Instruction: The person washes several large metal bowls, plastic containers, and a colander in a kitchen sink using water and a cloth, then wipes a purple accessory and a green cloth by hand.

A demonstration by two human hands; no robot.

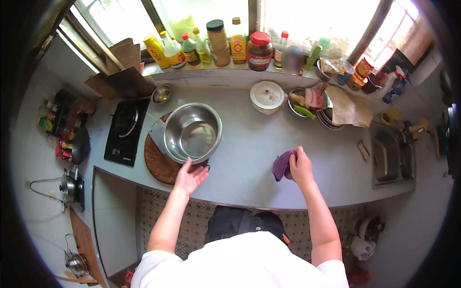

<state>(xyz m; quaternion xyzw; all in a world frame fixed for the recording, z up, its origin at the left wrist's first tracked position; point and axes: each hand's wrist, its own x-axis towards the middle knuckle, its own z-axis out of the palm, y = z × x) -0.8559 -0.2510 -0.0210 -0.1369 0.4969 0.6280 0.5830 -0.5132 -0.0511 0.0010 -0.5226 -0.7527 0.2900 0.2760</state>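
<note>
My right hand (301, 165) grips a purple cloth (283, 165), which hangs bunched over the grey countertop (248, 154). Palm up and fingers apart, my left hand (190, 179) holds nothing; its fingertips are at the near rim of a stainless steel basin (193, 133). Whether they touch the rim, I cannot tell. The basin rests on a round wooden chopping board (158, 165). Beside it on the board lies a cleaver (157, 134), its blade partly hidden by the basin.
Left of the board is a black gas hob (126, 131), with a small metal bowl (161, 94) behind. A lidded white pot (267, 96) and a bowl of vegetables (299, 102) stand at the back. At right is a steel sink (387, 154). Bottles and jars (259, 51) line the windowsill.
</note>
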